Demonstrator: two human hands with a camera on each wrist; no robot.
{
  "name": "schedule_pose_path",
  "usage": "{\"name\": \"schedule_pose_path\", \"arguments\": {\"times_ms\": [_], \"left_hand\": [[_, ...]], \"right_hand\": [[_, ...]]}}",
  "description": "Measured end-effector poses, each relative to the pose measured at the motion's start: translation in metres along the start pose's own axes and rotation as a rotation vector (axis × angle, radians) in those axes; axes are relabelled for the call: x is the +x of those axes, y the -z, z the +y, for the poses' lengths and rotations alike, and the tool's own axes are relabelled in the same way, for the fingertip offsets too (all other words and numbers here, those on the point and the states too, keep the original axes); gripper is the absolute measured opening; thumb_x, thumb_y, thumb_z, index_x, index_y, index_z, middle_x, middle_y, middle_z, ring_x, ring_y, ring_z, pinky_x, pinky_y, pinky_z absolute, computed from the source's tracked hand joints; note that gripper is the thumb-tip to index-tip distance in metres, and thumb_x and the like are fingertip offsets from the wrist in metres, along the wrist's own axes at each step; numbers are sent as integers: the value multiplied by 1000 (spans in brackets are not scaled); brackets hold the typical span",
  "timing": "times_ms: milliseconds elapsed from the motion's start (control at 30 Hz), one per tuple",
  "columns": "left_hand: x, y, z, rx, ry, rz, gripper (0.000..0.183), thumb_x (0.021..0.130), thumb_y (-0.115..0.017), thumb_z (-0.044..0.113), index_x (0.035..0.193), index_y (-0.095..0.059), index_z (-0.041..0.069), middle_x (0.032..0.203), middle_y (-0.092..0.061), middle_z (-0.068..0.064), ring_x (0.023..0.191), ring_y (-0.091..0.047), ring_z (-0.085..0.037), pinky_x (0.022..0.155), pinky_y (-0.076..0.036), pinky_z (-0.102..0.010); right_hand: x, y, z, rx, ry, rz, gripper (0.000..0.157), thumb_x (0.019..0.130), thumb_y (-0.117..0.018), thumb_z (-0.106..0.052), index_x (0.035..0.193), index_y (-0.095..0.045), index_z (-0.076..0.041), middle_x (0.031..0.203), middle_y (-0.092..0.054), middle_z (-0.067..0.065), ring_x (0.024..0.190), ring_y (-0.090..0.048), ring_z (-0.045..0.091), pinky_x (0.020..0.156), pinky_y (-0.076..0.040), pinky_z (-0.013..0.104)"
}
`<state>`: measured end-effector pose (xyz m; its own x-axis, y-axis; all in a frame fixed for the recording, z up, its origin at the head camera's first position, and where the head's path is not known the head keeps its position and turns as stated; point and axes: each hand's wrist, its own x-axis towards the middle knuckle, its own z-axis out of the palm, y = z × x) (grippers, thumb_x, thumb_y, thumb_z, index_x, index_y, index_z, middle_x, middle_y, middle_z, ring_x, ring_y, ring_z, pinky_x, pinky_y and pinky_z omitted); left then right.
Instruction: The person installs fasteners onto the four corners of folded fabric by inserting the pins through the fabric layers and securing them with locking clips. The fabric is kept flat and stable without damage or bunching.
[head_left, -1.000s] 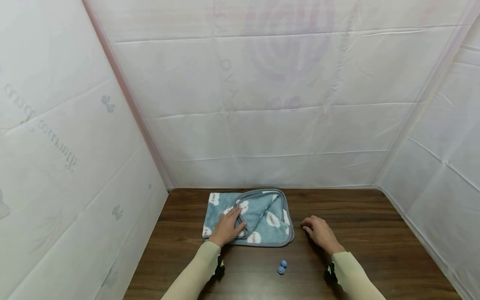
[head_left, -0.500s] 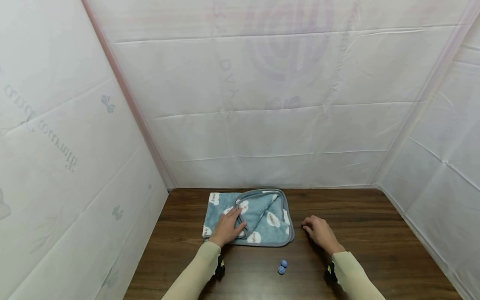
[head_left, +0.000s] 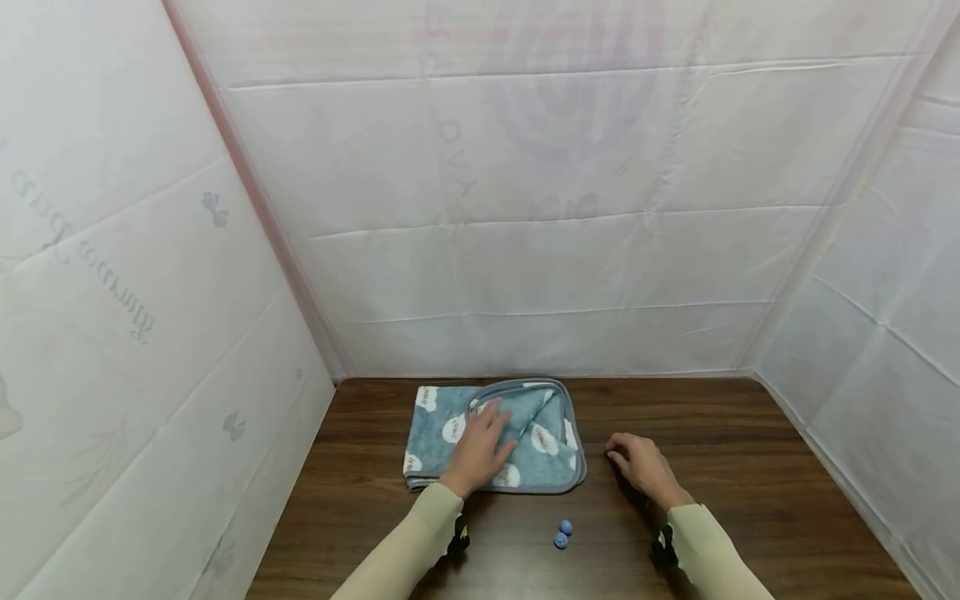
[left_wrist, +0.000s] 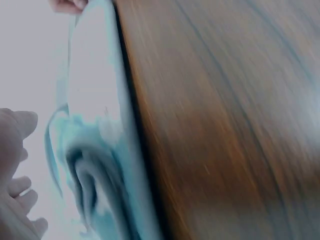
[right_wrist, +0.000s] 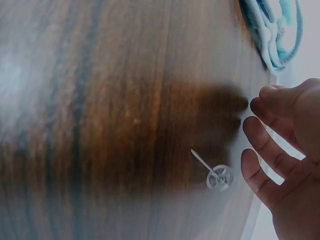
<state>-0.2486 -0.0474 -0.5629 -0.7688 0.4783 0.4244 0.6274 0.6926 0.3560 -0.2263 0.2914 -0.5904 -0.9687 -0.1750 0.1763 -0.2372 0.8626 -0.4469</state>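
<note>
A folded blue blanket (head_left: 551,475) with white cloud prints and grey edging lies at the table's back. My left hand (head_left: 478,454) is over its middle, fingers spread and holding nothing. In the left wrist view a gap shows between these fingers (left_wrist: 20,186) and the blanket's rolled grey edge (left_wrist: 95,185). To the blanket's right, my right hand (head_left: 643,471) is low over the table, its fingers loosely bent. In the right wrist view thumb and index fingertip come close, with nothing visible between them. Near those fingers appears a small clear spoked wheel with a thin stem (right_wrist: 220,177).
Two small blue balls (head_left: 563,534) sit side by side on the dark wooden table (head_left: 720,450), in front of the blanket and between my forearms. White printed sheets (head_left: 525,275) enclose the table at the back and both sides. A dark strap device sits at each wrist.
My left hand has moved right and slightly away from me across the blanket, off the spot where it rested. The right hand has barely moved.
</note>
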Motion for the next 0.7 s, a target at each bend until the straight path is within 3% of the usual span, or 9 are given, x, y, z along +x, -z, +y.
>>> {"name": "schedule_pose_path", "arguments": {"times_ms": [100,267,533,700], "left_hand": [[5,-3,12,-28,-61,-35,53,99,-71,21,144,-55,-1,152,-46,-27,135,-52,-40,109,-43,-58],[8,-11,27,-37,-93,-130,55,101,-69,24,149,-52,3,155,-46,-22,131,-57,-35,99,-54,-46],[8,-33,40,-24,-127,-209,57,100,-70,27,150,-52,6,152,-50,-21,131,-56,-35,105,-50,-46],[9,-42,48,-18,-154,-253,56,98,-72,27,148,-54,9,150,-53,-18,129,-59,-31,101,-53,-41]], "right_hand": [[-1,2,1,6,-10,-3,3,94,-75,-9,94,-73,-11,95,-72,2,79,-65,17,66,-54,39],[-5,4,4,8,3,5,10,92,-75,-3,94,-73,-12,95,-72,3,79,-65,17,66,-53,39],[-11,9,7,21,44,31,11,92,-74,0,95,-72,-11,94,-71,5,83,-67,21,71,-55,43],[-14,9,11,25,53,51,13,90,-76,0,93,-72,-12,93,-71,3,83,-67,20,72,-55,43]]}}
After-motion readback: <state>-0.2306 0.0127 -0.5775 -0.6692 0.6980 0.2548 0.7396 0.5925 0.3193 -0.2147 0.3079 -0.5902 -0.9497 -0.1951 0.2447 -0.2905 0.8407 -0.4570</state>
